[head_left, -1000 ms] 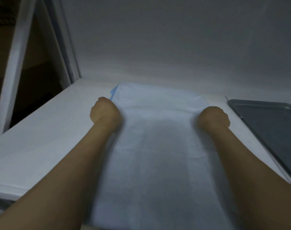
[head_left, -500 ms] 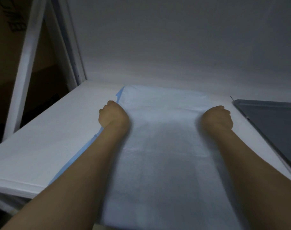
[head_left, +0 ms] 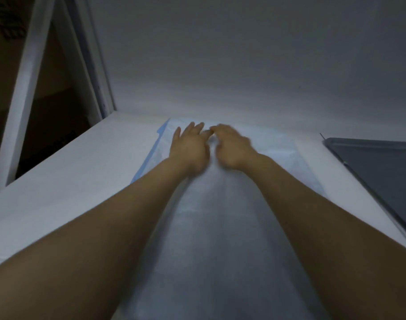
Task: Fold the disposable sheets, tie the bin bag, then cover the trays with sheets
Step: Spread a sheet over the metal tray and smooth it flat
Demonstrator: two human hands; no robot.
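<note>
Half a second before, the two hands had been balled at opposite edges of the sheet, well apart, one on its left side and one on its right. Now they had come together at the middle of its far end, nearly touching. The left hand lay low over the sheet with its fingers straight and spread wide. The right hand was blurred, its fingers bent toward the left one, and whether it pinched anything could not be told. The sheet itself lay lengthwise on the white surface, running from the near edge to just short of the wall, with a blue border showing along its left side. The dark tray sat to the right, bare and apart from the sheet. The change suggested that the side grip was over and the hands were smoothing or pressing the sheet's middle, so the folding step was probably under way. The tray was not yet covered.
</note>
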